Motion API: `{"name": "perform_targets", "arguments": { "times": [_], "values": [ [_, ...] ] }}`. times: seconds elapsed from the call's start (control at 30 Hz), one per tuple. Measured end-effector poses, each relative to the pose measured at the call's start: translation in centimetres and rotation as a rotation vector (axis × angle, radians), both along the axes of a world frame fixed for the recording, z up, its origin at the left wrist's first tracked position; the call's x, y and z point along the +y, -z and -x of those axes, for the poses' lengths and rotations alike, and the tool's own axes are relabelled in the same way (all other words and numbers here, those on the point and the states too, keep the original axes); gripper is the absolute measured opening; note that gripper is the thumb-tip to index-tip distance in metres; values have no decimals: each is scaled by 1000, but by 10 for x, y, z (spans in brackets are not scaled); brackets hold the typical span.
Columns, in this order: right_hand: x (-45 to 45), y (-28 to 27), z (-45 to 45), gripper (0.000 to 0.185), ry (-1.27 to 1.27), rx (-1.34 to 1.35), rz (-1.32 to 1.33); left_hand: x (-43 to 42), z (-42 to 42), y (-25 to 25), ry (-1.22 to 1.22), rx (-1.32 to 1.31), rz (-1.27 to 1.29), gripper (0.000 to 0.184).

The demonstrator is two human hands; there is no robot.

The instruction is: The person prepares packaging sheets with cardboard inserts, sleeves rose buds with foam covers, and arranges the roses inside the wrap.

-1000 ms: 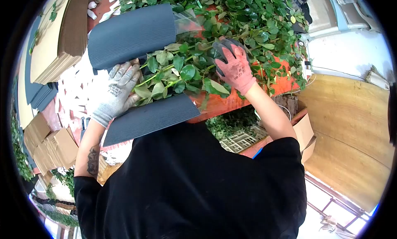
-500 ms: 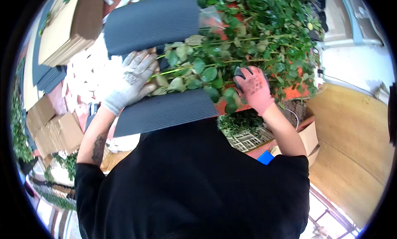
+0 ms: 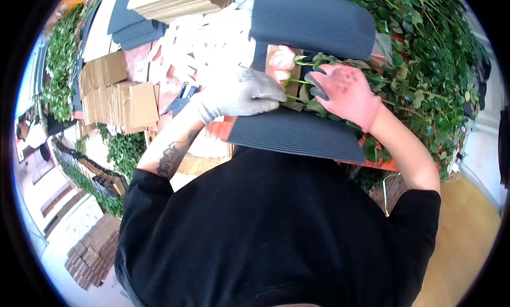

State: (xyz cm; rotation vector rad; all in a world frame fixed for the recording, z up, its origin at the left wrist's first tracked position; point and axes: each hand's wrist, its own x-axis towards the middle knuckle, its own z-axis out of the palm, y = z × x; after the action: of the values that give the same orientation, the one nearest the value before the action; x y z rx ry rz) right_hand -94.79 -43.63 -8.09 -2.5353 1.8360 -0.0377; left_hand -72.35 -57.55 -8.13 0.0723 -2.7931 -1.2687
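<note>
Pale pink roses (image 3: 282, 60) lie on a piece of brown cardboard (image 3: 272, 53) over a dark ribbed sheet (image 3: 297, 131). My left hand (image 3: 249, 93), in a grey-white glove, rests beside the lowest blooms with its fingers together; what they hold, if anything, is hidden. My right hand (image 3: 342, 89), in a pink glove with dark fingertips, is over the green stems (image 3: 300, 82), thumb and fingers somewhat apart, touching stems and leaves. Behind the blooms, the other ribbed part (image 3: 313, 20) is raised and curved.
Leafy stems (image 3: 425, 68) are heaped at the right. White paper pieces (image 3: 204, 46), a dark stapler-like tool (image 3: 183, 97) and folded cardboard (image 3: 119, 102) lie to the left. A cardboard stack (image 3: 180, 4) stands at the back.
The view has swung left. Pink blooms now show beside my left hand, whose fingers were spread flat before. My right hand has come closer to the left, along the stems toward the blooms.
</note>
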Motion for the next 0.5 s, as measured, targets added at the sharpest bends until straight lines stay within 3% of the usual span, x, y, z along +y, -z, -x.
{"name": "perform_targets", "arguments": {
  "times": [0.1,0.17,0.27,0.4,0.5],
  "values": [
    [-25,16,-16,30,81,5,-282,0,-1,22,-2,43,-117,22],
    [-31,23,-24,29,57,33,-362,-2,-4,30,38,-162,-55,27],
    [-22,39,-25,25,45,-45,-229,-7,-7,14,99,-385,-238,27],
    [-24,49,-23,21,30,-173,-140,-8,-10,12,90,-394,-262,28],
    [-18,47,-31,22,-20,-114,-163,-7,-11,11,61,-380,-253,27]
  ]
}}
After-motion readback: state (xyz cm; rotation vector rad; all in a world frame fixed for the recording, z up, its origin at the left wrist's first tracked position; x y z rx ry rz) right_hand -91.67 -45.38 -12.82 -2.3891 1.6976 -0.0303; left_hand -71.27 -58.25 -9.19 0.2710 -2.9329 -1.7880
